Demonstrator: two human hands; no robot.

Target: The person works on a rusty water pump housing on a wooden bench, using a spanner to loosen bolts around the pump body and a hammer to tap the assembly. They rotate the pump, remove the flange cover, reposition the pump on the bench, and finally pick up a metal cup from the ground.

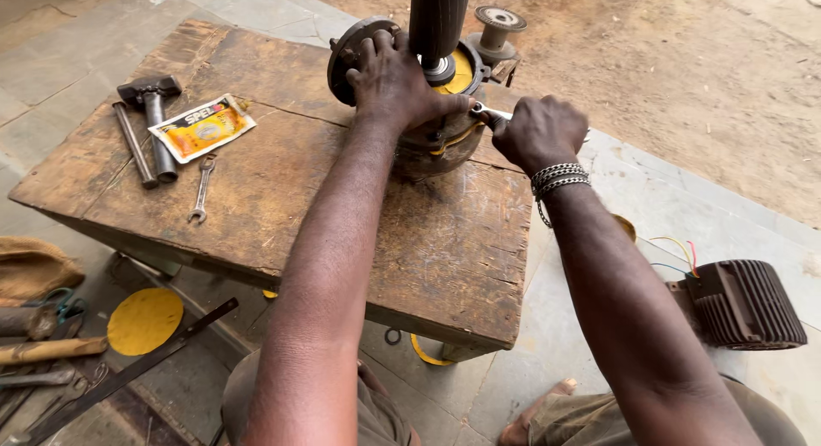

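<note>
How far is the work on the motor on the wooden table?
Done: the motor body stands on end on the table, rotor seated. In hand: left hand steadies it; right hand works a spanner at its side. Left: the ribbed housing lies apart on the floor.

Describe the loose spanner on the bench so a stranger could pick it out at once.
Start at the worn wooden table and look to its left half. Just below the orange sachet lies the small spanner, alone on bare wood. It is thinner and shorter than the hammer left of it.
</note>
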